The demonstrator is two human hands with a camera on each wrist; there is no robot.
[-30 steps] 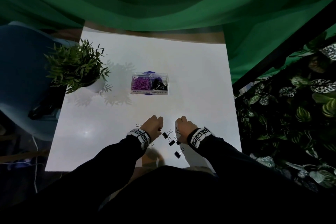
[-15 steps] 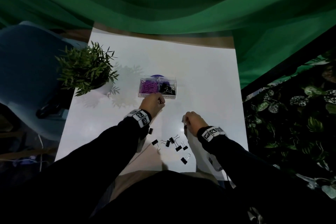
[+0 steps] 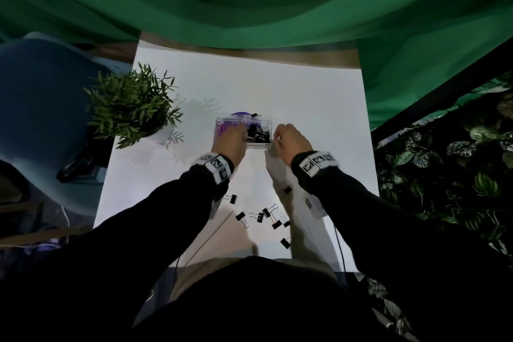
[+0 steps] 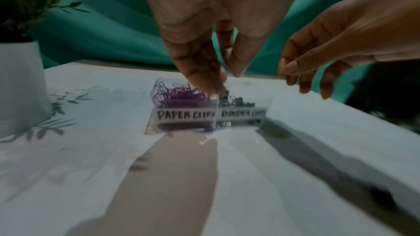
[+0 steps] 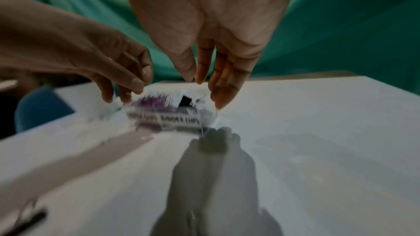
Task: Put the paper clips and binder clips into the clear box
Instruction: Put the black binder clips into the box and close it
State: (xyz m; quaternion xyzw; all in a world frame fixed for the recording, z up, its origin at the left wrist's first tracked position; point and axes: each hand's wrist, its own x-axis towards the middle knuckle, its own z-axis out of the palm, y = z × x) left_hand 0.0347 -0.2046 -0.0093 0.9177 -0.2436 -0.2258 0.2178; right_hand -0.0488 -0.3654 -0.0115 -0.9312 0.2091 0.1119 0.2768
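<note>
In the head view we see both hands up at the clear box (image 3: 244, 130), which sits just above the middle of the frame on the white table (image 3: 305, 97). The box has two compartments: the left holds purple paper clips (image 4: 179, 94) behind a label reading "PAPER CLIPS", the right holds black binder clips (image 3: 259, 133) behind a label too blurred for us to read fully.

Our left hand (image 3: 231, 140) hangs over the box's left half. In the left wrist view its fingers (image 4: 200, 67) point down, drawn together at the tips, right over the divider between the compartments. We cannot tell whether anything is pinched between them, nor whether they touch the box.

Our right hand (image 3: 291, 137) is at the box's right end. In the right wrist view its fingers (image 5: 227, 82) reach downward, loosely spread and nearly straight, with the tips just beside the box's right wall. A small black binder clip (image 5: 185, 100) shows below them, over the right compartment; motion blur keeps us from saying whether any finger touches it.

Lower in the head view, loose binder clips (image 3: 266, 216) lie scattered on the table between our forearms, well apart from the box. A potted plant (image 3: 133, 108) stands at the left of the table.
</note>
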